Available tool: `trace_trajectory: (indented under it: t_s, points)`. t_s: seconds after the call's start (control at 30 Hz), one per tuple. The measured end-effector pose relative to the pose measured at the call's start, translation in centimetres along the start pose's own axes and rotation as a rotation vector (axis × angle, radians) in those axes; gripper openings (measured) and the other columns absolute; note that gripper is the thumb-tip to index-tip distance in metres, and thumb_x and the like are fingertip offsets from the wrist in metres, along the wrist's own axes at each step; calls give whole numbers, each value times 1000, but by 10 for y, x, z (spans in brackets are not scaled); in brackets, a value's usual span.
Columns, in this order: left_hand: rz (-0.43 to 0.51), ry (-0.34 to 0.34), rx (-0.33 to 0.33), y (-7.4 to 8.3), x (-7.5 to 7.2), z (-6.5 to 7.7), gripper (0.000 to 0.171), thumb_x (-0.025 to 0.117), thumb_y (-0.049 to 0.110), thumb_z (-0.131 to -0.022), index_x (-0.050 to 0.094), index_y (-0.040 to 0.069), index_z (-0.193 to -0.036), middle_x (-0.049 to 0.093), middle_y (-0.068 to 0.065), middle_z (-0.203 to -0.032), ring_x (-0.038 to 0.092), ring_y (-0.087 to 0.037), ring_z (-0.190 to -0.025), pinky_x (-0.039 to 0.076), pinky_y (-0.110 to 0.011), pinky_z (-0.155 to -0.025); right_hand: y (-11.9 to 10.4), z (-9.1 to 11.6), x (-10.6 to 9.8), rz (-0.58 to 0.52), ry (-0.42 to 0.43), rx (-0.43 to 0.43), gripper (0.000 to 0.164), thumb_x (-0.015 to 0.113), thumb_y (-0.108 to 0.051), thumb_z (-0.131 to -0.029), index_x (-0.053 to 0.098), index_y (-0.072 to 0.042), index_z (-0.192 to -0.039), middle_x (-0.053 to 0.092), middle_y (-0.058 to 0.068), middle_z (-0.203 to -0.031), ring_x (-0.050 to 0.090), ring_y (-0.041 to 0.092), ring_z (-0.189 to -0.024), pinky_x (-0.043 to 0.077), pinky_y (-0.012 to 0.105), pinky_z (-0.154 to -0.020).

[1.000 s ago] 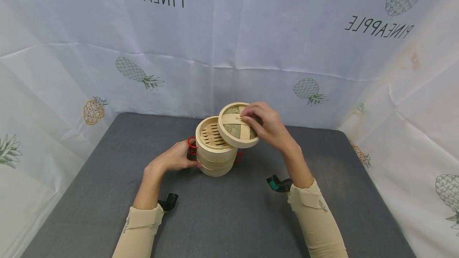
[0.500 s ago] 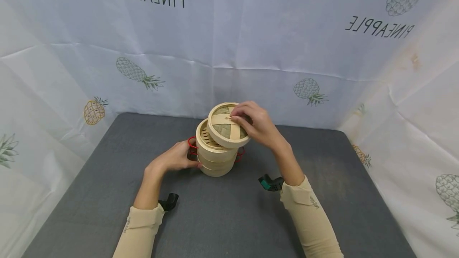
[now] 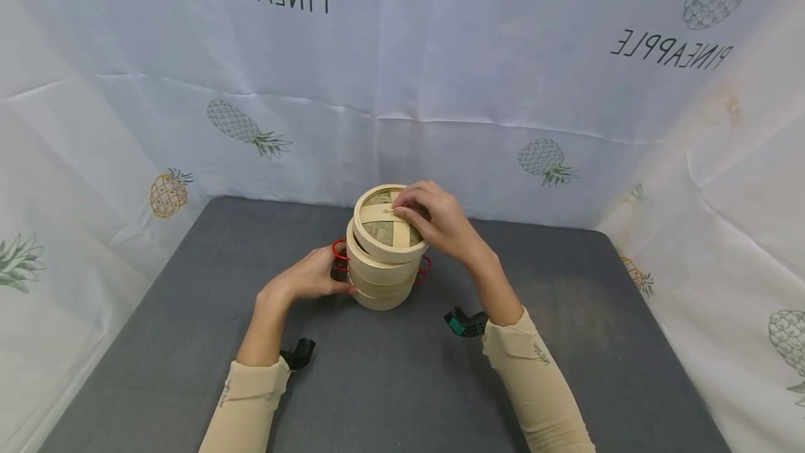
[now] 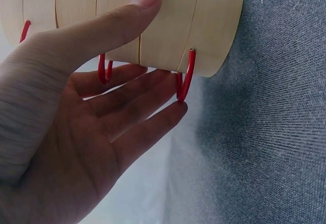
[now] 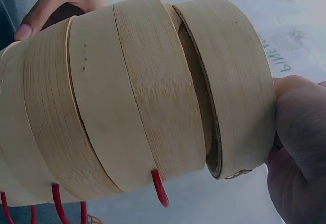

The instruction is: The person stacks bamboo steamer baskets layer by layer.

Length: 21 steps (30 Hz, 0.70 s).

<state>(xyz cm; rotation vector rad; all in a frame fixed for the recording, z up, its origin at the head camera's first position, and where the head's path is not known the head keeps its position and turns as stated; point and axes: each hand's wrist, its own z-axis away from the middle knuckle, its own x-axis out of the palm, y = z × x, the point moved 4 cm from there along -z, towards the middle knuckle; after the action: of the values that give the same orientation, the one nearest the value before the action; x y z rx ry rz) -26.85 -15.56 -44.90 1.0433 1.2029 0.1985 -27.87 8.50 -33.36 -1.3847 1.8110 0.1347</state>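
A stacked bamboo steamer (image 3: 379, 277) with red handles stands upright on the dark table. My left hand (image 3: 308, 275) holds its left side, the thumb along the front and the other fingers behind, by the red handles (image 4: 188, 76). Above the top tier sits the round bamboo lid (image 3: 379, 231), slightly tilted. My right hand (image 3: 435, 217) pinches the middle of the lid's top from the right. In the right wrist view, a narrow dark gap shows between the lid (image 5: 232, 81) and the top tier (image 5: 158, 86). The inside of the steamer is hidden.
The dark grey tabletop (image 3: 377, 390) stretches around the steamer. Behind it hangs a white cloth (image 3: 434, 75) printed with pineapples, which also covers both sides. Each wrist carries a small black camera (image 3: 465, 322).
My right hand has moved the lid left and slightly down, from half off the steamer's right side to over the top tier. The slotted floor is covered now. My left hand stays in place.
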Motion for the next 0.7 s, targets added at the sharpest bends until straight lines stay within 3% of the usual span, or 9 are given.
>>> trace_trajectory:
  t_s: [0.7]
  points:
    - [37, -15, -10, 1, 0, 1, 62, 93, 11, -86, 59, -2, -137, 76, -19, -129, 77, -31, -117, 65, -46, -101, -2, -2, 10, -35, -59, 18, 11, 74, -6, -102, 77, -3, -112, 76, 11, -115, 66, 25, -108, 57, 40, -93]
